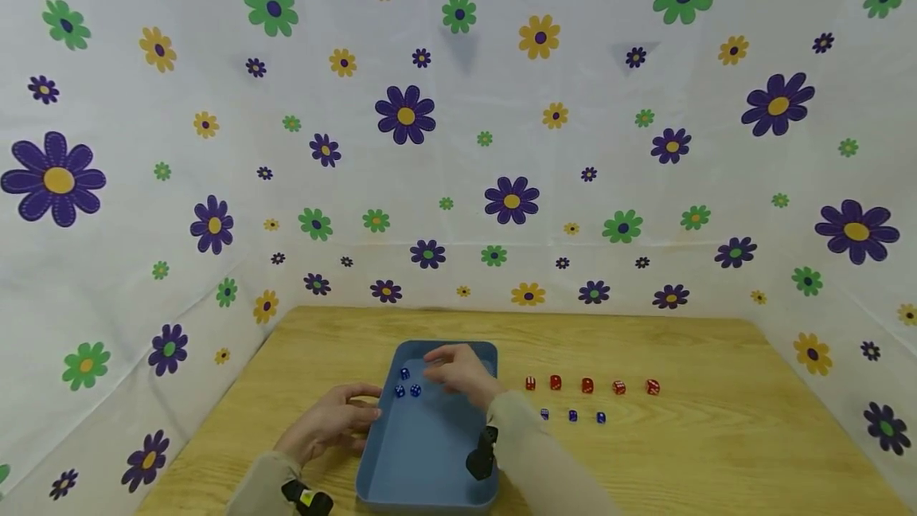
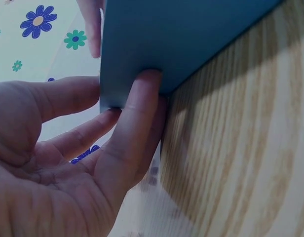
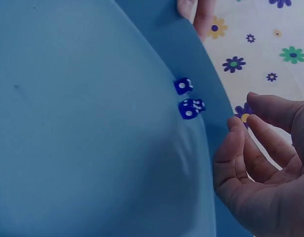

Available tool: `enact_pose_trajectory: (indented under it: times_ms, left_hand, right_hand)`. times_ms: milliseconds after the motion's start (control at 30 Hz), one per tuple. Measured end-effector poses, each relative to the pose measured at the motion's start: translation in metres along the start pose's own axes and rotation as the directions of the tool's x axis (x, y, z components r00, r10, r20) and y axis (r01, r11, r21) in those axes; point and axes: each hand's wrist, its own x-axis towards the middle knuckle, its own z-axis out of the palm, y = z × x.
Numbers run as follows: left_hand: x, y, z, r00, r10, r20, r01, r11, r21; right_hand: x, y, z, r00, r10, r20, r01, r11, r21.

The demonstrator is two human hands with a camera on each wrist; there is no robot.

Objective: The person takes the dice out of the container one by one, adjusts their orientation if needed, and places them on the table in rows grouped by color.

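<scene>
Nearest, you are resting your left hand (image 1: 333, 423) against the outside of the left wall of the blue tray (image 1: 423, 468), its relaxed fingers touching rather than clamping, while three visible blue dice (image 1: 573, 416) are lying in a row on the wooden table (image 1: 716, 440) to the right. Slightly farther, three clustered dice (image 1: 415, 390) are sitting inside the tray near its far left, five red dice (image 1: 587, 385) are lining up on the right, and you are holding your right hand (image 1: 462, 375) over the tray's far part, thumb and fingertips slightly apart. Beyond, a flowered cloth (image 1: 473, 158) is hanging.
</scene>
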Motion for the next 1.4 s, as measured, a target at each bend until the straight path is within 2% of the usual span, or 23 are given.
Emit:
enact_pose_trajectory:
  times_ms: [233,400,633,867,1167,1400]
  left_hand:
    - [0.000,-0.002,0.000,1.000,-0.001,0.010,0.001,1.000,-0.007]
    - [0.002,-0.001,0.000,1.000,-0.012,0.011,0.012,1.000,-0.017]
    - [0.002,0.002,0.001,1.000,-0.014,0.017,0.014,1.000,-0.022]
    - [0.002,0.004,0.002,1.000,-0.006,0.013,0.006,1.000,-0.013]
    - [-0.001,0.010,0.001,0.999,-0.027,0.022,0.028,0.999,-0.021]
    - [-0.004,0.017,0.002,0.998,-0.056,0.030,0.057,0.998,-0.030]
  right_hand:
    - [0.010,0.011,0.022,0.999,-0.005,-0.052,0.005,1.000,-0.008]
    - [0.015,0.015,0.029,0.997,-0.013,-0.081,0.009,0.999,-0.042]
    - [0.015,0.014,0.031,0.995,-0.035,-0.088,0.025,0.993,-0.112]
    - [0.016,0.019,0.033,0.992,-0.041,-0.119,0.027,0.993,-0.116]
    - [0.021,0.019,0.036,0.988,-0.036,-0.153,0.016,0.991,-0.131]
    - [0.020,0.014,0.033,0.991,-0.016,-0.136,-0.002,0.991,-0.131]
